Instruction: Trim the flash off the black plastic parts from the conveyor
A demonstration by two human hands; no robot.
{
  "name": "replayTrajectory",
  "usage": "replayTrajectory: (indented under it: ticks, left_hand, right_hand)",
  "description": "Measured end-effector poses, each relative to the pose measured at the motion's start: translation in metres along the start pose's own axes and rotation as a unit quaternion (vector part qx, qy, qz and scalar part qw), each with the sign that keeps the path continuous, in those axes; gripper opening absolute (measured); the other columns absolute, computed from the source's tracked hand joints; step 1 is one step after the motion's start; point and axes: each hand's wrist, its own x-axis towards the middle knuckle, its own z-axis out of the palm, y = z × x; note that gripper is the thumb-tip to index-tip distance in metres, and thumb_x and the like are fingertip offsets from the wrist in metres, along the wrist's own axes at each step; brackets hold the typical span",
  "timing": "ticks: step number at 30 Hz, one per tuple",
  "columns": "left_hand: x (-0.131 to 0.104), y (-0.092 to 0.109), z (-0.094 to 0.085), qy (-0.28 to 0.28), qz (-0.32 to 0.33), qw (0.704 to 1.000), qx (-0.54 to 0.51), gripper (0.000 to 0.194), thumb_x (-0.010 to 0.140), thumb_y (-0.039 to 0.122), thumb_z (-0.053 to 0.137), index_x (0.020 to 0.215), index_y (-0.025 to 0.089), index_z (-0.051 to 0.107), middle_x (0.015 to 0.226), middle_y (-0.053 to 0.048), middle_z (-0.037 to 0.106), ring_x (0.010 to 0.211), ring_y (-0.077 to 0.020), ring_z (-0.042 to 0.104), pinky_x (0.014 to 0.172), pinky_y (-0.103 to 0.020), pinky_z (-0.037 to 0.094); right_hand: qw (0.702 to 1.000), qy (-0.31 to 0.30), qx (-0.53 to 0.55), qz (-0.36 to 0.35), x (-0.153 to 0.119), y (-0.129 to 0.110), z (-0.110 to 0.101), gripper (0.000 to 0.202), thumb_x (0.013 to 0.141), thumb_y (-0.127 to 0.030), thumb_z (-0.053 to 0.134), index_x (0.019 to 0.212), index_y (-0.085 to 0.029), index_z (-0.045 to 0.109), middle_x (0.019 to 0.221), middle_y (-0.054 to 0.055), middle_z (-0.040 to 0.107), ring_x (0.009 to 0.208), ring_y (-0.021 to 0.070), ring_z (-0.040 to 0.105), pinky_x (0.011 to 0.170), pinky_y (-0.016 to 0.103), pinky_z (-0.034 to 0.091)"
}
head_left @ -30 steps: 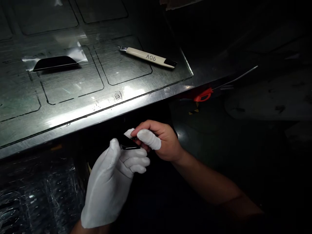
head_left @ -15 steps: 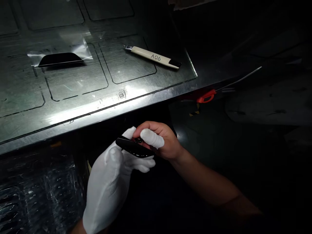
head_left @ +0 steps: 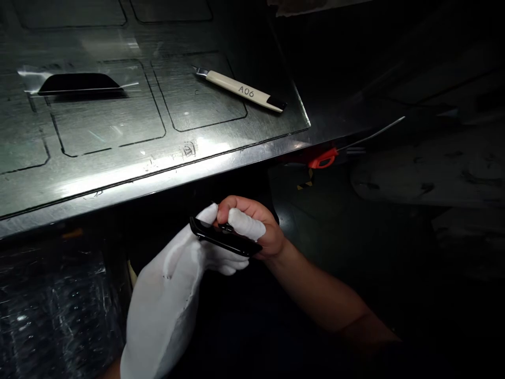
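Observation:
My left hand (head_left: pixel 173 279), in a white glove, holds a glossy black curved part (head_left: pixel 224 239) below the table's front edge. At the part's right side is my right hand (head_left: pixel 260 226), bare except for a white cover on the thumb. Its fingers are bent around the part's upper side, where a small dark piece (head_left: pixel 226 227) shows, too dim to make out. Another black part (head_left: pixel 81 84) lies on clear film on the metal table (head_left: pixel 130 173). To its right rests a cream-coloured knife marked A06 (head_left: pixel 240 89).
A red-handled tool (head_left: pixel 324 158) with a long thin rod sticks out beyond the table's front edge at the right. Clear plastic trays or wrapping (head_left: pixel 51 316) stand at the lower left.
The black part has turned in my hands, and my left thumb has moved out of sight behind it. The table and the things on it have shifted slightly left in view.

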Motion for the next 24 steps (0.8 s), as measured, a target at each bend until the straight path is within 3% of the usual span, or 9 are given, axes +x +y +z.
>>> replayTrajectory:
  ticks: [4,7,14,20,24]
  left_hand:
    - [-0.008,-0.002,0.002,-0.022,0.020,0.997,-0.071,0.037,0.090,0.025,0.076,0.127,0.024,0.074,0.115,-0.008,0.079,0.117,-0.0337,0.072,0.076,-0.033,0.065]
    - [-0.007,-0.003,0.001,-0.026,0.008,0.997,-0.073,0.038,0.089,0.027,0.077,0.127,0.024,0.074,0.113,-0.008,0.080,0.111,-0.0329,0.074,0.074,-0.032,0.064]
    - [0.006,-0.014,-0.009,-0.116,0.065,0.988,-0.080,0.057,0.090,0.050,0.074,0.140,0.025,0.064,0.092,-0.007,0.078,0.073,-0.0225,0.074,0.063,-0.032,0.061]
    - [0.015,-0.034,-0.021,-0.198,0.115,0.965,-0.125,0.053,0.086,0.061,0.074,0.130,0.032,0.067,0.076,-0.001,0.076,0.056,-0.0177,0.071,0.051,-0.026,0.057]
    - [0.018,-0.041,-0.024,-0.185,0.111,0.968,-0.130,0.062,0.076,0.071,0.078,0.122,0.030,0.069,0.063,0.000,0.072,0.045,-0.0185,0.066,0.041,-0.026,0.052]
  right_hand:
    - [1.000,0.005,-0.001,0.003,0.000,0.002,0.000,0.028,0.088,-0.045,0.079,0.092,-0.019,0.071,0.065,-0.002,0.053,0.059,0.0099,0.049,0.056,0.022,0.042]
    - [1.000,0.003,-0.005,-0.004,0.000,0.002,0.000,0.027,0.090,-0.044,0.078,0.092,-0.018,0.071,0.066,-0.003,0.055,0.056,0.0081,0.047,0.053,0.020,0.040]
    - [0.990,-0.014,-0.119,-0.079,-0.002,-0.008,0.001,0.016,0.095,-0.032,0.074,0.104,-0.019,0.072,0.083,0.001,0.068,0.068,0.0090,0.061,0.062,0.021,0.051]
    - [0.985,-0.033,-0.137,-0.098,-0.004,-0.022,0.022,0.009,0.094,-0.023,0.076,0.101,-0.018,0.072,0.095,0.001,0.070,0.077,0.0070,0.066,0.071,0.018,0.055]
    - [0.977,-0.037,-0.181,-0.111,-0.004,-0.029,0.032,0.011,0.092,-0.023,0.077,0.101,-0.018,0.074,0.098,0.004,0.072,0.085,0.0128,0.069,0.078,0.025,0.058]
